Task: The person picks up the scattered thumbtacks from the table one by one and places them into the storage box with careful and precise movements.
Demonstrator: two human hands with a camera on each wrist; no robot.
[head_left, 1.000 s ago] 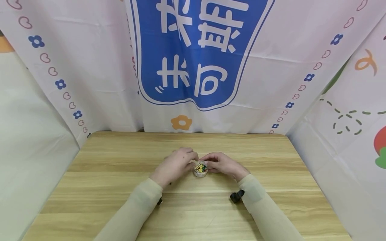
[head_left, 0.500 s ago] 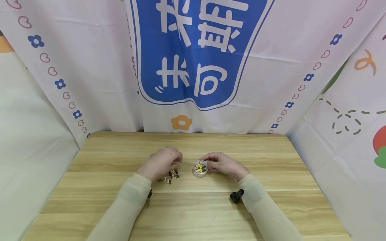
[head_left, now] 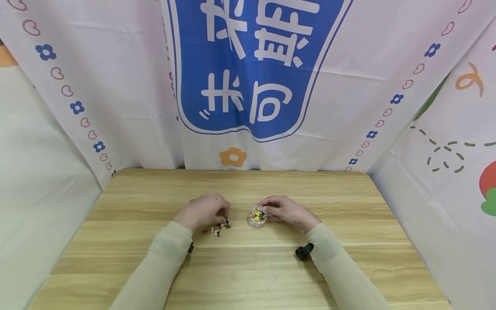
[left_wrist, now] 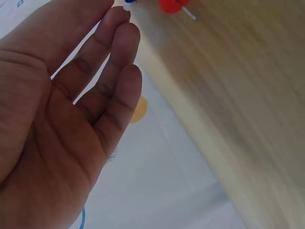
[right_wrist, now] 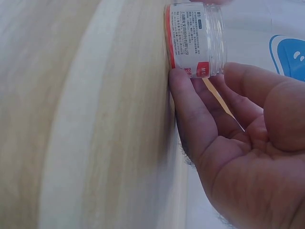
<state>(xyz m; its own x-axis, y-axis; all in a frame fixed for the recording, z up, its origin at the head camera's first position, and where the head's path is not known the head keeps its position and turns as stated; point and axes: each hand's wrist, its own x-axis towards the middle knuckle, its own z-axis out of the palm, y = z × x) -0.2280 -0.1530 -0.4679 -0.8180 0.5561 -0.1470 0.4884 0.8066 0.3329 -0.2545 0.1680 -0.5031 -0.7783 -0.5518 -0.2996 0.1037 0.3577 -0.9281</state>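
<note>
A small clear round jar [head_left: 257, 216] of colourful push pins stands upright on the table, a red-edged white label [right_wrist: 188, 38] round its side. My right hand [head_left: 288, 212] holds the jar at its right side, fingers and thumb against the wall. Left of the jar lies a loose pile of push pins [head_left: 222, 225]. My left hand [head_left: 205, 211] is bent down over this pile, its fingertips at the pins. In the left wrist view a red push pin [left_wrist: 171, 5] lies near the fingertips; whether a pin is pinched between thumb and forefinger is hidden.
The wooden table [head_left: 271, 275] ends at a printed white curtain [head_left: 135, 129] behind. White cloth also hangs at both sides. A black wrist camera [head_left: 304, 252] sticks out beside the right sleeve.
My left hand has moved from above the jar leftward, then down to the loose push pins, which its move uncovered. The right hand has stayed at the jar.
</note>
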